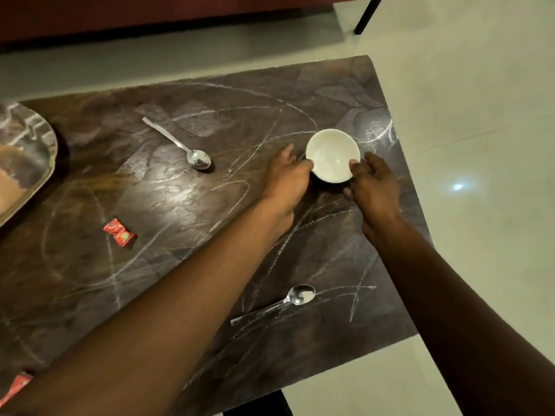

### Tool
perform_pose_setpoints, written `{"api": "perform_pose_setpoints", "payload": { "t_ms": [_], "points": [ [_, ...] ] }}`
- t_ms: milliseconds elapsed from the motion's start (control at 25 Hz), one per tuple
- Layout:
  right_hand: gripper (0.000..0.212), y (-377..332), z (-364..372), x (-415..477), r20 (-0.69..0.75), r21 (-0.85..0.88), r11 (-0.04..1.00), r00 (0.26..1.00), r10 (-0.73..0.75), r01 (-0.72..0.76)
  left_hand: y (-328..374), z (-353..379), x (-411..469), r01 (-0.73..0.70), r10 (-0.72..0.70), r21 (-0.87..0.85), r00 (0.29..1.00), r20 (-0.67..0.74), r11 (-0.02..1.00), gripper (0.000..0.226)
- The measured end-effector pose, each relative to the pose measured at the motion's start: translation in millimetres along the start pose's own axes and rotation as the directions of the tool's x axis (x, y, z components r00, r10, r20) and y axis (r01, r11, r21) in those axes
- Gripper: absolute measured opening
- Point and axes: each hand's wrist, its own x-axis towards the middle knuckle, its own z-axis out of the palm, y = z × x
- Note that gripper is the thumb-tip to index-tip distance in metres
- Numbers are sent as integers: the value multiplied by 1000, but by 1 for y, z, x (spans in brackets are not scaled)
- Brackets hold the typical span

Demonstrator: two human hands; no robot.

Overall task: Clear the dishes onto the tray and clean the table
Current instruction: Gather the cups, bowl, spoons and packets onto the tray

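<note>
bowl (pixel 332 154): right end of table (pixel 180 205), between both hands
left hand (pixel 285 178): thumb hooked on rim, gripping
right hand (pixel 375 187): same, opposite side; fingers underneath hidden, probably shallow hold
risk: rim pinch slips, bowl drops near table edge
risk: long carry to tray (pixel 51 163) far left; forearm clips spoon (pixel 180 144)

text: none legible | red sachet (pixel 119 232): print too blurred to read
</note>
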Motion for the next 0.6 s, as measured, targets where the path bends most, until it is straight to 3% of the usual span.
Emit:
{"api": "perform_pose_setpoints", "payload": {
  "t_ms": [160, 320, 600],
  "points": [
    [42, 2, 2, 11, 57, -60, 996, 996, -66, 69, -3, 13, 13, 26, -27, 26, 1000, 15, 999, 45],
    [35, -4, 9, 7, 69, -35, 996, 995, -75, 77, -2, 5, 6, 5, -5, 2, 999, -38, 1000, 42],
    [29, -48, 80, -50, 227, 44, 992, 966, -127, 120, 15, -96, -10, -194, 158, -130, 956, -246, 972, 37]
  ]
}}
